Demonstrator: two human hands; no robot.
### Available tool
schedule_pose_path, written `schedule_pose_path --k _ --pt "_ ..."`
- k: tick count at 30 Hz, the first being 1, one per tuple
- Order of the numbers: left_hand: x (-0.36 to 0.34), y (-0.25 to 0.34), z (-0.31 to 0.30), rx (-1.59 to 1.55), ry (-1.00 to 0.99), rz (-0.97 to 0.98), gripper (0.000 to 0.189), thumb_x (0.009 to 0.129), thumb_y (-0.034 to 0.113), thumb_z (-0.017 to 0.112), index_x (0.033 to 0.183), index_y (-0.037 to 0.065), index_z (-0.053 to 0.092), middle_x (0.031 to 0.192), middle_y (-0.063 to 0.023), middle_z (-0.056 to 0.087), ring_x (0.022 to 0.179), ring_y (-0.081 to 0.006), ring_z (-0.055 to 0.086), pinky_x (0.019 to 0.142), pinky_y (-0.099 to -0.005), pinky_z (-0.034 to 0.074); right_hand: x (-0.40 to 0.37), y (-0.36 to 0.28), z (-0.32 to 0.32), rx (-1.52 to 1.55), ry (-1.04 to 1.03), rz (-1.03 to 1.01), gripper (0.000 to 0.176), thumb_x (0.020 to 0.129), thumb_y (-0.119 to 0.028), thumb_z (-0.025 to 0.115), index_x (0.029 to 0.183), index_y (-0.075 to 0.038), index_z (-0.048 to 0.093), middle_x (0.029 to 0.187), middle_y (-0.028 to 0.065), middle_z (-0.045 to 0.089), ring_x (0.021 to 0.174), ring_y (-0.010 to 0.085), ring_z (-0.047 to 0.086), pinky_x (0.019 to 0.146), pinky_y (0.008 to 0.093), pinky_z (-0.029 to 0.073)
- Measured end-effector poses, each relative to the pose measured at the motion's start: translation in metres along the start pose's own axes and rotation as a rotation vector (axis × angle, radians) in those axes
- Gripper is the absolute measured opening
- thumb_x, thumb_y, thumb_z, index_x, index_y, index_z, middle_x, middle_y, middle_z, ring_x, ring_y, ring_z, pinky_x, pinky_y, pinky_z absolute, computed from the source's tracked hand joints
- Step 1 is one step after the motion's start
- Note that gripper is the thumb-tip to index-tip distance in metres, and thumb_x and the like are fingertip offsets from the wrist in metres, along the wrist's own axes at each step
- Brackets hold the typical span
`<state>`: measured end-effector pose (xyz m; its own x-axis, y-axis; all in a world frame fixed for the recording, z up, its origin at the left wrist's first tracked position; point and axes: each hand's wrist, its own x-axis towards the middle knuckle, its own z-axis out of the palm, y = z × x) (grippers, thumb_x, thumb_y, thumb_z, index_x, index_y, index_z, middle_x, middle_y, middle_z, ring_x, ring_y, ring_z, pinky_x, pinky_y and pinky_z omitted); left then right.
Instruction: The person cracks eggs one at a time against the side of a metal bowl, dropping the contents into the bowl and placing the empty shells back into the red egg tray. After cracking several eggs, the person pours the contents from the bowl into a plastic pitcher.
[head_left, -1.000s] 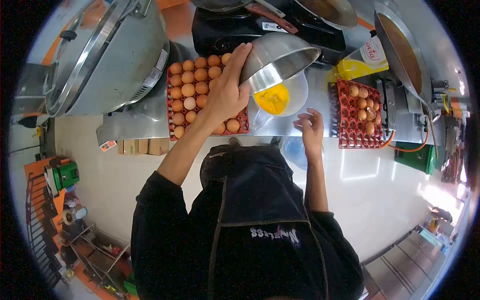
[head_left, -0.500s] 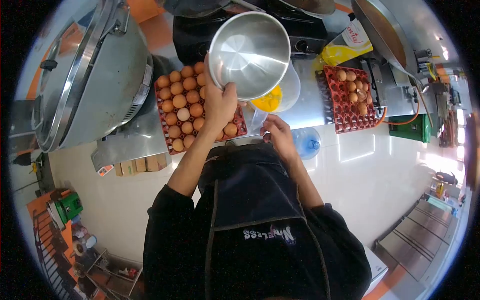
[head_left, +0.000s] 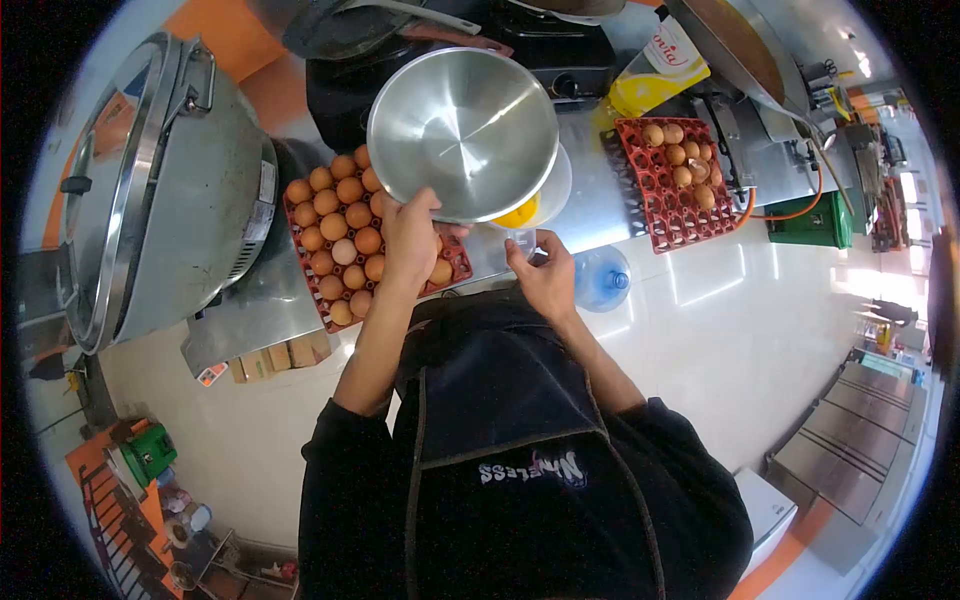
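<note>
My left hand grips the near rim of a shiny steel mixing bowl; its visible inside is bare metal. Partly behind the bowl stands a clear plastic measuring jug with raw egg yolks in it. My right hand is closed on the jug's handle, with the thumb on top. Below the bowl, on the left, lies a red tray of brown eggs, partly covered by my left hand and forearm.
At the right, another red tray carries several eggs or shells. A yellow-labelled pouch lies behind it. A black stove with pans stands at the back, a large lidded pot at left. A blue water bottle is beyond the counter edge.
The bowl has come lower and nearer, tilting more toward the camera, and covers more of the jug. My right hand's fingers have closed on the jug handle. The whole view has shifted slightly.
</note>
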<state>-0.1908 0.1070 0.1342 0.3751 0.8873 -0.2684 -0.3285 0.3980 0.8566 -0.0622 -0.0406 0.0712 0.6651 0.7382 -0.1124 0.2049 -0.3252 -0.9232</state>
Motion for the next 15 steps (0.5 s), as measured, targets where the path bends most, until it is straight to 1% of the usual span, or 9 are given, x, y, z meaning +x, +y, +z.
schedule_pose_path --k 1,3,7,9,10,11,13,14,15 --pt "-0.002 0.0 0.0 0.0 -0.005 -0.002 0.029 0.083 0.0 0.046 0.109 -0.012 0.049 0.084 -0.0211 0.066 0.059 -0.0295 0.069 0.044 -0.0312 0.058 0.001 0.001 -0.006 -0.001 0.005 0.001 0.037 0.085 -0.026 0.078 0.102 0.004 0.065 0.078 0.0106 0.07 0.062 0.0113 0.062 0.057 0.0274 0.049" --pt "-0.006 0.001 -0.003 -0.081 0.03 -0.044 0.03 0.082 0.0 0.047 0.109 -0.012 0.049 0.084 -0.0208 0.066 0.058 -0.0302 0.068 0.043 -0.0317 0.057 0.005 0.003 -0.02 -0.032 0.02 0.091 0.038 0.084 -0.027 0.078 0.102 0.003 0.066 0.072 0.0114 0.069 0.059 0.0131 0.061 0.057 0.0292 0.05" --pt "-0.017 0.01 -0.023 -0.097 0.061 0.0 0.029 0.082 0.0 0.048 0.109 -0.011 0.05 0.085 -0.0204 0.066 0.057 -0.0301 0.068 0.043 -0.0328 0.056 0.016 0.014 -0.049 -0.051 0.025 0.044 0.037 0.084 -0.026 0.077 0.103 0.003 0.066 0.073 0.0124 0.07 0.061 0.0148 0.064 0.057 0.0301 0.051" --pt "-0.02 0.007 -0.043 -0.116 0.143 0.002 0.023 0.081 0.004 0.05 0.101 -0.005 0.058 0.084 -0.0148 0.067 0.062 -0.0264 0.065 0.048 -0.032 0.048 0.022 0.021 -0.061 -0.086 0.03 -0.004 0.037 0.085 -0.026 0.077 0.104 0.004 0.065 0.074 0.0129 0.07 0.066 0.0157 0.068 0.06 0.0306 0.052" --pt "-0.025 0.013 -0.048 -0.118 0.153 -0.038 0.021 0.08 0.002 0.05 0.1 -0.004 0.058 0.082 -0.0125 0.067 0.063 -0.0257 0.065 0.05 -0.0318 0.05 0.026 0.027 -0.065 -0.067 0.042 -0.035 0.035 0.086 -0.023 0.076 0.104 0.004 0.065 0.076 0.0136 0.071 0.07 0.0167 0.07 0.062 0.0308 0.054" --pt "-0.031 0.018 -0.048 -0.12 0.164 -0.035 0.021 0.08 0.002 0.05 0.1 -0.004 0.058 0.082 -0.0125 0.067 0.063 -0.0257 0.065 0.05 -0.0318 0.05 0.029 0.031 -0.072 -0.068 0.031 -0.037 0.035 0.086 -0.023 0.076 0.104 0.004 0.065 0.076 0.0136 0.071 0.07 0.0167 0.07 0.062 0.0308 0.054" --pt "-0.045 0.031 -0.043 -0.137 0.227 0.029 0.018 0.08 -0.001 0.052 0.096 -0.001 0.059 0.08 -0.0104 0.066 0.062 -0.0229 0.065 0.052 -0.0299 0.051 0.035 0.037 -0.085 -0.025 0.041 -0.014 0.033 0.087 -0.021 0.075 0.104 0.005 0.064 0.078 0.0128 0.071 0.069 0.0161 0.07 0.062 0.0304 0.054" --pt "-0.046 0.027 -0.053 -0.14 0.241 0.032 0.018 0.08 -0.001 0.052 0.096 -0.001 0.059 0.08 -0.0104 0.066 0.062 -0.0229 0.065 0.052 -0.0299 0.051 0.039 0.04 -0.092 0.013 0.012 -0.007 0.033 0.087 -0.02 0.075 0.105 0.006 0.063 0.079 0.0122 0.071 0.068 0.0158 0.069 0.061 0.0297 0.053" --pt "-0.047 0.019 -0.071 -0.173 0.273 0.024 0.024 0.08 0.0 0.051 0.103 -0.001 0.055 0.082 -0.0124 0.066 0.06 -0.0253 0.065 0.049 -0.0293 0.052 0.041 0.04 -0.097 0.011 -0.003 -0.007 0.033 0.087 -0.02 0.075 0.105 0.006 0.063 0.079 0.0122 0.071 0.068 0.0158 0.069 0.061 0.0297 0.053"
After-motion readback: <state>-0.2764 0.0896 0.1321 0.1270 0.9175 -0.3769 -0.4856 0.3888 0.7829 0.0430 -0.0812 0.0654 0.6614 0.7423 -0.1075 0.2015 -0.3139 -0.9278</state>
